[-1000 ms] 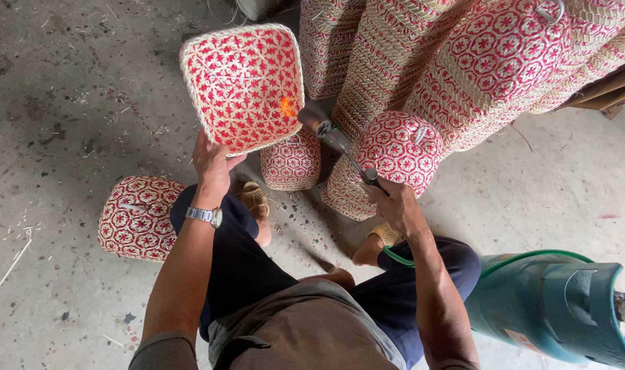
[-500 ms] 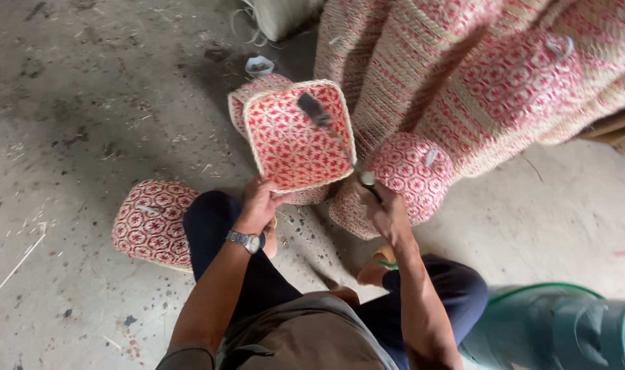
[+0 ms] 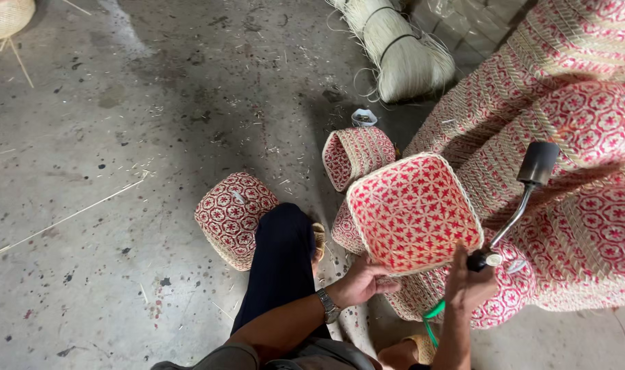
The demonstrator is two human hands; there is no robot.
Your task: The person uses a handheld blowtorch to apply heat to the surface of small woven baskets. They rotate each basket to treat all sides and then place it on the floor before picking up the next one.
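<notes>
Fingers [image 3: 377,268] grip basket [image 3: 414,212]; right hand [image 3: 469,282] holds torch [image 3: 511,205].

The left hand [image 3: 357,282] grips the lower edge of a square woven tray [image 3: 414,212], held tilted above the floor [image 3: 120,137]. The right hand [image 3: 470,284], just right of it, holds a torch [image 3: 514,205] rising beside the tray's right edge. A small basket [image 3: 233,218] sits left of the knee. Another basket [image 3: 357,156] lies behind the tray. Stacked baskets [image 3: 566,137] stand at right; a fibre bundle [image 3: 401,51] lies behind them.
</notes>
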